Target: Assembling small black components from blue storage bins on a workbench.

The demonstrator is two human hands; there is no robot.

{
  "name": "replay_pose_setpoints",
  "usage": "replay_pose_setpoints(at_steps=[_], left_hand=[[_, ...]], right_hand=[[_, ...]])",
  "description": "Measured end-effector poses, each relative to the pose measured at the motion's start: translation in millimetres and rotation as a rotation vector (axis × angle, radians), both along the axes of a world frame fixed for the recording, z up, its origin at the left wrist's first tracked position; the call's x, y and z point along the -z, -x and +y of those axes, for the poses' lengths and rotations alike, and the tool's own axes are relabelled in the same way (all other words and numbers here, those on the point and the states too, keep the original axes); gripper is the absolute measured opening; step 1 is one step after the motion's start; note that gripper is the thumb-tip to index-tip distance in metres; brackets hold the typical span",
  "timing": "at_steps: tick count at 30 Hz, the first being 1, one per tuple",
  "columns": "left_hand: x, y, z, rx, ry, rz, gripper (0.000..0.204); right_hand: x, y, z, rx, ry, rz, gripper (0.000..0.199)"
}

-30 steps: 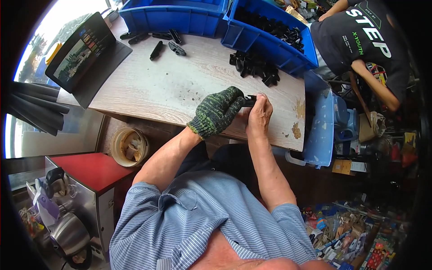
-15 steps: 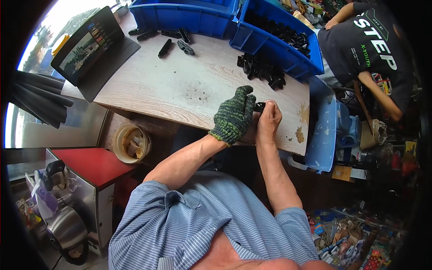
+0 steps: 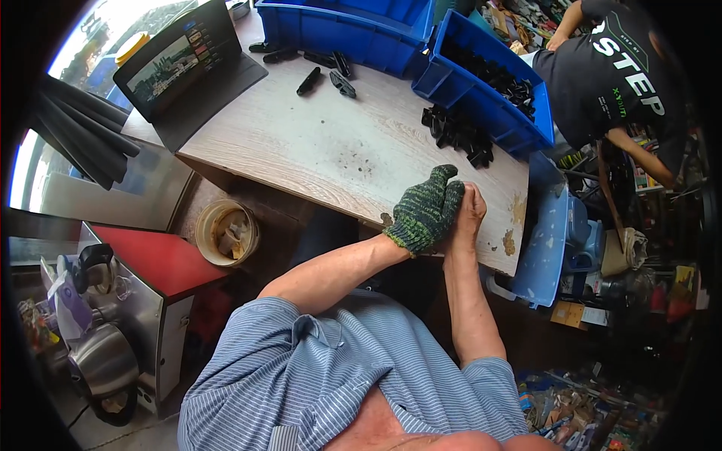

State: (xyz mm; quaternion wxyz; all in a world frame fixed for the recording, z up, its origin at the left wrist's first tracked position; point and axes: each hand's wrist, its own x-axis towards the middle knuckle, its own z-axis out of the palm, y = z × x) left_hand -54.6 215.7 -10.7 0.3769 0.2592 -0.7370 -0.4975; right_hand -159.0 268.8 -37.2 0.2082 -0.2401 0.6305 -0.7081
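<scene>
While between right hand (image 3: 469,212) and blue bin (image 3: 481,109), black pieces (image 3: 455,131) on table (image 3: 286,128).

Over the last second we saw the gloved left hand (image 3: 429,209) and the bare right hand (image 3: 468,214) shift toward the right front corner of the tabletop (image 3: 301,135). We watched the gap between them narrow until the glove met the right hand's fingers, and we lost sight of the black piece that had shown between the two. Our view swung as well, so that the tablet (image 3: 169,71) and the blue bins (image 3: 342,37) slid rightward in it.
</scene>
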Motion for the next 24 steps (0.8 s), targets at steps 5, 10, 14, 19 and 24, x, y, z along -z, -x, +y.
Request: replay_pose_setpoints(at_steps=[5,10,14,19,24], left_hand=[[-2.4,-2.8,0.0,0.034,-0.150,-0.102,0.037],[13.2,1.6,1.2,0.039,0.054,-0.056,0.026],[2.9,-9.3,-3.9,0.120,0.041,0.044,0.022],[1.9,-53.1,-111.3,-0.452,0.637,-0.162,0.031],[10.9,-106.0,-228.0,-0.621,0.824,-0.754,0.025]], right_hand=[[0.3,-0.4,3.3,-0.015,0.047,0.006,0.026],[-4.5,-2.7,0.2,-0.061,0.044,-0.018,0.027],[-11.5,-0.4,6.8,-0.125,0.091,-0.167,0.026],[-39.7,15.0,8.7,0.188,-0.056,-0.414,0.025],[-55.3,103.9,34.1,0.685,-0.048,-0.288,0.037]])
